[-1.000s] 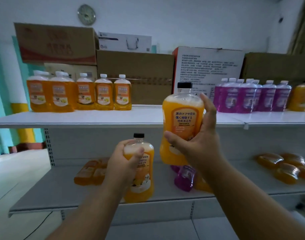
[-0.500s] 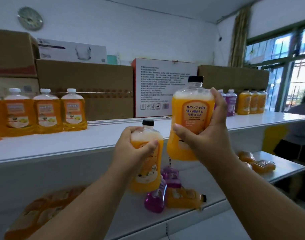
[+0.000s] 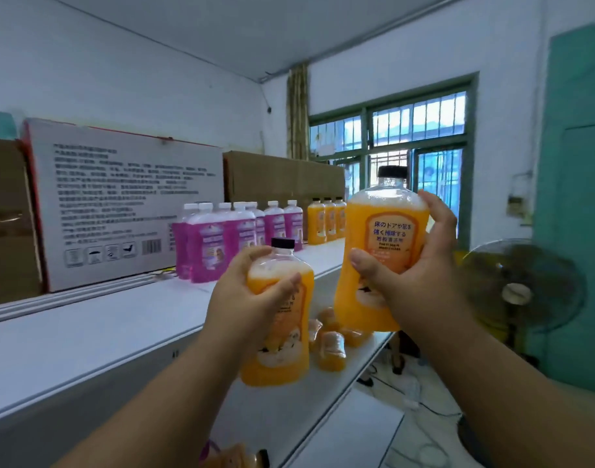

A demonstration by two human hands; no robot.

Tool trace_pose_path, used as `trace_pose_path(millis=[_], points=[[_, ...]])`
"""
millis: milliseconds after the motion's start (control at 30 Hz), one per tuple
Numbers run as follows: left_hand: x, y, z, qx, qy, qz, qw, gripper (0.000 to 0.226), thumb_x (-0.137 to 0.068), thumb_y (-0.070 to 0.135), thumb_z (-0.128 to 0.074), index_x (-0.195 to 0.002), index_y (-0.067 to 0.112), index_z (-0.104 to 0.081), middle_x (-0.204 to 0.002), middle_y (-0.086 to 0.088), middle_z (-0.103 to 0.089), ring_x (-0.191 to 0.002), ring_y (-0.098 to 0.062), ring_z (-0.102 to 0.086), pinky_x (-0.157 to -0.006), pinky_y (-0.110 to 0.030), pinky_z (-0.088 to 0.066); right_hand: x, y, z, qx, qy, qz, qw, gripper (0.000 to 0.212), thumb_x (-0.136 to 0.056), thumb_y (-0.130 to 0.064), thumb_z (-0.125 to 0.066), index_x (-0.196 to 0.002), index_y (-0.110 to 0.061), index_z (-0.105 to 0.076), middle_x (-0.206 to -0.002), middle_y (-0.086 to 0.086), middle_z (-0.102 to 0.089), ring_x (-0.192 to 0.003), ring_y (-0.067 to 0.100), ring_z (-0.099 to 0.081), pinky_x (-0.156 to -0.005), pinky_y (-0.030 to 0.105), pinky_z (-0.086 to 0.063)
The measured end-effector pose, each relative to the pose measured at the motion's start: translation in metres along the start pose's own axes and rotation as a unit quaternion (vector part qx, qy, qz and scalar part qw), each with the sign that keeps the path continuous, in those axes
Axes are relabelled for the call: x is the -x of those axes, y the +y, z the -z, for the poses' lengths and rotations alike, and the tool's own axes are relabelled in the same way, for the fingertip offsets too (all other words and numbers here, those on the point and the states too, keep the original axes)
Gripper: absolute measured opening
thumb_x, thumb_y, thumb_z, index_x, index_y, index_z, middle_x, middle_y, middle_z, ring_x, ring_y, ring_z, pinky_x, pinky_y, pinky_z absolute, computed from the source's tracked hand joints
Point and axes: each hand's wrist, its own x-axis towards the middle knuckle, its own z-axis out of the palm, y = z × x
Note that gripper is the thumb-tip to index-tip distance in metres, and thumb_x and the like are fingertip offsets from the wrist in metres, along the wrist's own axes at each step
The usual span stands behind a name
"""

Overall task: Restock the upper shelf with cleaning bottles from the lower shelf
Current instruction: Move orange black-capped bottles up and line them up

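Observation:
My left hand (image 3: 252, 298) grips an orange bottle with a black cap (image 3: 282, 346) by its shoulder, upright, in front of the upper shelf's edge. My right hand (image 3: 414, 271) grips a second, larger-looking orange bottle (image 3: 384, 238) with a black cap, held higher and to the right. The white upper shelf (image 3: 86, 329) runs from lower left to the far middle. On it stand several purple bottles (image 3: 218, 244) and, further along, three orange bottles (image 3: 326, 219). On the lower shelf (image 3: 343, 383) several orange bottles (image 3: 330, 342) lie on their sides.
A white printed carton (image 3: 127, 204) and brown cartons (image 3: 282, 177) stand along the back of the upper shelf. To the right are a barred window (image 3: 417, 130), a standing fan (image 3: 522, 292) and a teal door (image 3: 576, 197). Cables lie on the floor.
My view has swung further right along the shelf. Both hands still hold their bottles, now in front of the purple bottles and the far orange ones; the fan and door have come into view.

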Motion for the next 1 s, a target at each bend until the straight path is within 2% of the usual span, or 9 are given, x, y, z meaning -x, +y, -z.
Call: trace_pose_path(millis=[100,200,300,400,467,567,733,867,1000], points=[[-0.026,-0.004,-0.059,0.023,-0.010,-0.008,1.000,0.042,-0.075,0.057,-0.077,-0.109,0.062,-0.054,-0.112,0.018,-0.057,-0.093,-0.014,-0.064,-0.055,-0.026,-0.058,-0.025,0.043,0.040,0.029,0.004,0.001,1.000,0.095,-0.059,-0.057,-0.079,-0.130,-0.067,-0.016,-0.105,-0.055,-0.038,-0.095,-0.025,-0.050,-0.051,-0.002,-0.040],[-0.052,-0.004,-0.118,0.027,-0.020,-0.018,0.999,0.045,-0.069,0.063,-0.073,-0.110,0.058,-0.054,-0.112,0.017,-0.056,-0.096,-0.015,-0.064,-0.064,-0.037,-0.063,-0.056,0.088,0.078,0.042,0.003,-0.004,0.999,0.094,-0.062,-0.052,-0.080,-0.127,-0.070,-0.016,-0.110,-0.038,-0.043,-0.093,-0.026,-0.050,-0.050,-0.003,-0.037],[-0.081,0.000,-0.170,-0.009,-0.015,-0.033,0.999,0.044,-0.064,0.069,-0.067,-0.104,0.058,-0.052,-0.108,0.023,-0.055,-0.095,-0.009,-0.062,-0.065,-0.034,-0.061,-0.090,0.130,0.110,0.056,-0.004,-0.025,0.998,0.095,-0.064,-0.050,-0.083,-0.126,-0.073,-0.014,-0.106,-0.046,-0.040,-0.091,-0.021,-0.053,-0.047,0.000,-0.040],[-0.116,-0.002,-0.212,-0.034,0.005,-0.045,0.998,0.055,-0.063,0.070,-0.068,-0.113,0.052,-0.052,-0.106,0.018,-0.061,-0.091,-0.009,-0.065,-0.060,-0.030,-0.060,-0.123,0.175,0.131,0.061,-0.015,-0.034,0.997,0.096,-0.063,-0.053,-0.083,-0.128,-0.071,-0.015,-0.108,-0.035,-0.044,-0.087,-0.006,-0.060,-0.054,0.009,-0.045],[-0.141,-0.005,-0.234,-0.046,0.012,-0.046,0.998,0.061,-0.060,0.073,-0.067,-0.114,0.051,-0.051,-0.105,0.018,-0.061,-0.088,-0.008,-0.065,-0.057,-0.028,-0.060,-0.141,0.206,0.137,0.057,-0.011,-0.039,0.998,0.096,-0.062,-0.055,-0.082,-0.128,-0.071,-0.015,-0.106,-0.034,-0.048,-0.088,-0.010,-0.060,-0.051,0.008,-0.045],[-0.179,-0.013,-0.265,-0.067,0.014,-0.050,0.996,0.068,-0.058,0.074,-0.066,-0.118,0.047,-0.052,-0.104,0.016,-0.059,-0.088,-0.011,-0.065,-0.055,-0.032,-0.062,-0.167,0.255,0.138,0.052,-0.008,-0.041,0.998,0.095,-0.065,-0.050,-0.084,-0.125,-0.073,-0.014,-0.102,-0.040,-0.048,-0.090,-0.022,-0.053,-0.046,0.002,-0.041],[-0.244,-0.039,-0.312,-0.085,0.001,-0.057,0.995,0.065,-0.061,0.072,-0.065,-0.118,0.047,-0.047,-0.098,0.023,-0.054,-0.084,-0.008,-0.062,-0.047,-0.019,-0.053,-0.219,0.328,0.127,0.040,-0.014,-0.017,0.999,0.096,-0.068,-0.045,-0.084,-0.129,-0.067,-0.013,-0.096,-0.060,-0.035,-0.091,-0.031,-0.045,-0.048,-0.005,-0.034],[-0.307,-0.052,-0.351,-0.094,0.002,-0.057,0.994,0.065,-0.059,0.073,-0.064,-0.116,0.047,-0.046,-0.097,0.025,-0.052,-0.084,-0.007,-0.059,-0.049,-0.020,-0.049,-0.270,0.379,0.123,0.025,-0.021,-0.026,0.999,0.098,-0.068,-0.041,-0.086,-0.128,-0.070,-0.014,-0.100,-0.044,-0.045,-0.088,-0.026,-0.051,-0.049,-0.001,-0.039],[-0.356,-0.070,-0.391,-0.085,0.022,-0.051,0.995,0.069,-0.054,0.073,-0.068,-0.115,0.045,-0.049,-0.098,0.023,-0.056,-0.084,-0.006,-0.059,-0.049,-0.020,-0.047,-0.307,0.431,0.127,0.030,-0.021,-0.028,0.999,0.096,-0.068,-0.043,-0.085,-0.132,-0.065,-0.016,-0.105,-0.030,-0.045,-0.086,-0.023,-0.054,-0.046,0.001,-0.041]])
